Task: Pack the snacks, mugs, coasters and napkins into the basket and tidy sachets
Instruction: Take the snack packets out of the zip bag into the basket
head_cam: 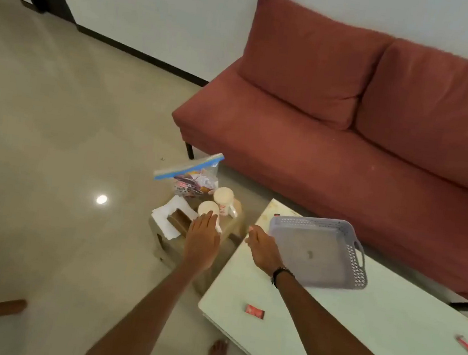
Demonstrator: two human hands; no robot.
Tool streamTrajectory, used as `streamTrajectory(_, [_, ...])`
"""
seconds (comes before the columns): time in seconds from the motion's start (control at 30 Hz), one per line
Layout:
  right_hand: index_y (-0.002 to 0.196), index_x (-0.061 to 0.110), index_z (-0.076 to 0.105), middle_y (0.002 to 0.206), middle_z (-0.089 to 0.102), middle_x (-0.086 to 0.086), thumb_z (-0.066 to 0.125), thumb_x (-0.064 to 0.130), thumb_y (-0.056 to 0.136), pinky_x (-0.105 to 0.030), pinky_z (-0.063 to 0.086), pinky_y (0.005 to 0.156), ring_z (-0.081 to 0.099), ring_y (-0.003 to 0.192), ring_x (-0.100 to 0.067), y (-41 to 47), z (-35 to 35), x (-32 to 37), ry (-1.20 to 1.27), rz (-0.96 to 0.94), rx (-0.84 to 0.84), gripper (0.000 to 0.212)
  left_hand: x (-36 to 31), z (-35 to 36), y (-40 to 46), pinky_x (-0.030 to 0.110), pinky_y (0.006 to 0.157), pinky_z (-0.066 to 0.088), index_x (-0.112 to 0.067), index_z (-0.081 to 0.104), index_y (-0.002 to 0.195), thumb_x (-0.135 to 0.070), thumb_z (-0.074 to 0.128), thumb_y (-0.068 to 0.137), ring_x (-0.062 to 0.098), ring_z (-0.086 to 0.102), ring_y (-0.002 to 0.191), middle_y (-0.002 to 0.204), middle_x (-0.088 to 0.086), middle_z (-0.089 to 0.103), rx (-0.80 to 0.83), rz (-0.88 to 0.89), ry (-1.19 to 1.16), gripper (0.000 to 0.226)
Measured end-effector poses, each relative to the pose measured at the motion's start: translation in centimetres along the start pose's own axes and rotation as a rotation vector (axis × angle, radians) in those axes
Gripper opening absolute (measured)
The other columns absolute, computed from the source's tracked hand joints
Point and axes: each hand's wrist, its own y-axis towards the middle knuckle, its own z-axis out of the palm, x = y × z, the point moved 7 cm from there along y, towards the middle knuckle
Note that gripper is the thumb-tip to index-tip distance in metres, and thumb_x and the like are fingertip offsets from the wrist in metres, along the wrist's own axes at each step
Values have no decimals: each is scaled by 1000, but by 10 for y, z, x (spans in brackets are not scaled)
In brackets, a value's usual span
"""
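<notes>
A red sachet point(255, 311) lies nearest; packing is just starting: open left hand point(202, 240) reaches the near mug point(208, 208), open right hand point(264, 247) empty; next, grip it.

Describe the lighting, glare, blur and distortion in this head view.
Head view: dim, warm indoor light; one bright lamp reflection on the glossy floor. Wide-angle lens bends the sofa and tilts the walls. Soft overall: print on the mugs and red sachets is unreadable. Left hand and right hand look slightly smeared. Basket holes stay distinct.
</notes>
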Motion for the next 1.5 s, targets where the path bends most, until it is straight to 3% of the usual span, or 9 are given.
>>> streamTrajectory(0.27, [125,8,53,118,64,-18,31,23,102,-41,48,94,59,106,-33,102,58,49,13,8,110,35,103,-11,104,33,110,32,-4,38,137,-11,49,91,26,37,135,144,14,43,-32,-60,19,48])
streamTrajectory(0.53, [124,15,54,114,67,-14,35,26,101,-46,48,96,61,106,-33,191,91,69,72,-2,135,32,138,6,197,38,116,26,-6,18,146,-14,47,94,27,19,145,157,11,18,-30,-65,115,60])
streamTrajectory(0.7, [121,14,58,103,70,-10,34,27,102,-48,51,93,65,97,-27,212,89,68,161,-46,98,33,155,16,239,38,111,33,-3,32,139,-20,57,90,30,39,135,146,16,41,-16,-106,183,58])
streamTrajectory(0.83, [114,12,60,99,72,-10,33,26,103,-46,52,91,67,93,-25,218,80,67,184,-60,86,33,156,8,256,34,80,51,-4,53,111,-12,51,90,28,64,98,107,14,67,4,-130,278,22])
streamTrajectory(1.0, [112,15,60,96,74,-8,33,26,103,-39,52,89,68,89,-20,213,65,73,182,-91,68,31,143,-28,266,37,66,46,2,55,100,-9,64,80,34,63,82,92,20,66,-76,-143,133,25])
streamTrajectory(1.17, [112,16,59,95,73,-6,33,27,102,-40,53,83,68,88,-23,201,41,94,155,-159,26,30,113,-84,279,43,71,44,0,57,102,8,42,82,40,60,88,95,22,65,-181,-139,103,26])
streamTrajectory(1.3, [104,16,60,87,71,2,34,27,102,-36,51,77,69,80,-15,182,6,111,232,-178,-64,28,87,-131,267,42,68,43,3,63,88,3,46,82,43,59,83,88,25,65,-242,-158,-131,18])
streamTrajectory(1.4, [111,18,61,86,70,5,36,27,102,-32,50,76,68,80,-10,159,-26,124,313,-221,-129,28,56,-151,248,31,60,32,0,55,64,-7,57,82,31,49,67,68,21,53,-155,-127,-341,19])
streamTrajectory(1.5, [108,16,61,87,70,3,38,23,101,-29,52,77,67,80,-7,129,-60,129,376,-265,-170,25,14,-156,219,29,61,31,0,57,63,-13,65,81,20,39,63,64,13,44,-37,-156,-588,23])
